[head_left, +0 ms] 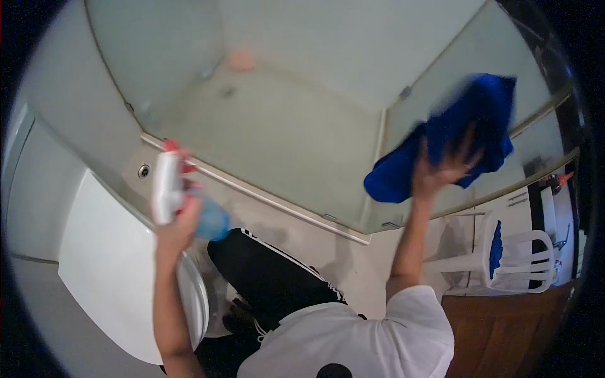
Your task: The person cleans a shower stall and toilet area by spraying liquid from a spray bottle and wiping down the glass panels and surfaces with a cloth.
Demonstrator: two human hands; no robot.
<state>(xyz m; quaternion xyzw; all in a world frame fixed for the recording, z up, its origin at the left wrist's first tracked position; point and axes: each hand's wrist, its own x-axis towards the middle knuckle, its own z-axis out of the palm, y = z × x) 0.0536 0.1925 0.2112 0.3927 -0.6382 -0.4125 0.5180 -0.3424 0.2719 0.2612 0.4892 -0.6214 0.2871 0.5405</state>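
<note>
My left hand (178, 230) is wrapped round a spray bottle (167, 183) with a white and red trigger head and blue liquid in its lower part; motion blurs it. The bottle is above the white toilet tank lid's right edge. My right hand (446, 165) is stretched out to the right, fingers spread over a blue cloth (472, 120), holding it up against the glass shower panel (416, 201). The cloth's upper part is blurred. Part of the panel behind it is hidden.
A white toilet (107, 264) stands close on the left. Beyond the glass is the shower floor (271, 132), bordered by a raised sill (265, 205). At the right are a white plastic chair (520, 258) bearing another blue cloth (496, 249), and a brown wooden surface (498, 327).
</note>
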